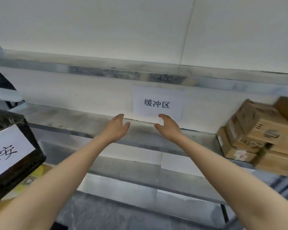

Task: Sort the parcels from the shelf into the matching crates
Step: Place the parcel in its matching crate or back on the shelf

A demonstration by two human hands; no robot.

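Plainly, both hands are empty: the left hand [116, 128] reaches forward with fingers nearly straight and thumb spread, while the right hand [169, 128] has its fingers loosely curved, the palms facing each other across a gap. They are stretched out over the middle of the metal shelf [73, 118], just below a white paper sign [157, 103] on the wall. The cardboard parcels [256, 130] are stacked at the shelf's right end, well apart from the hands, and a black crate [32, 141] with a paper label [7, 150] stands near the left forearm.
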